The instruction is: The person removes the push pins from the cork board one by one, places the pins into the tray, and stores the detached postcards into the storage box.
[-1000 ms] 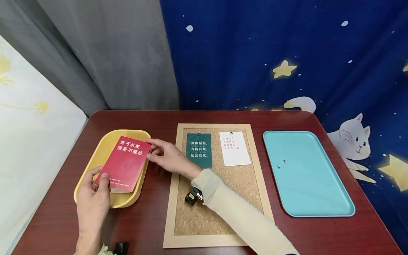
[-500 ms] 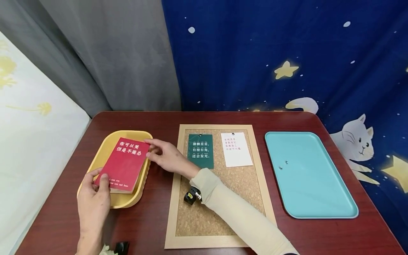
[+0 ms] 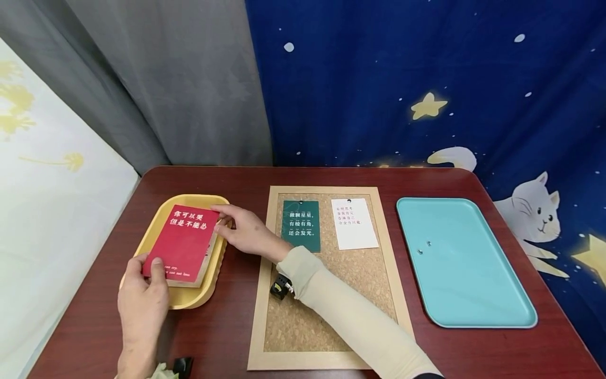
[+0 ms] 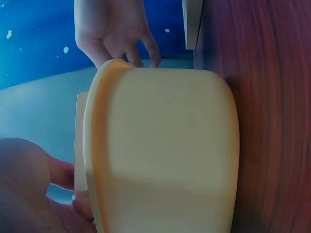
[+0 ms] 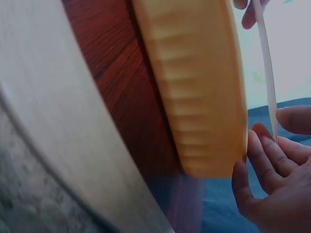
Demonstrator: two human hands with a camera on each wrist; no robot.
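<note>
A red card (image 3: 182,245) with white lettering lies over the yellow basket (image 3: 215,279). My left hand (image 3: 143,302) pinches its lower left corner, thumb on top. At the upper right corner my right hand (image 3: 246,230) holds the card between thumb and fingers. Paler card edges (image 3: 206,263) with some print show beneath the red one, on its right and lower sides. Edge-on in the right wrist view, the card (image 5: 266,63) stands just above the basket's rim, and the right hand (image 5: 277,170) has fingertips close to that rim. The basket's inside is mostly hidden.
A wood-framed cork board (image 3: 331,326) lies right of the basket, under my right forearm. A green card (image 3: 301,226) and a white card (image 3: 355,226) hang on it by pins. Farther right is a turquoise tray (image 3: 473,263) with two small shiny pieces (image 3: 424,247).
The red card has shifted slightly left over the basket, and more of the paler card beneath shows along its right side. Both hands keep their hold. The head view has turned slightly.
</note>
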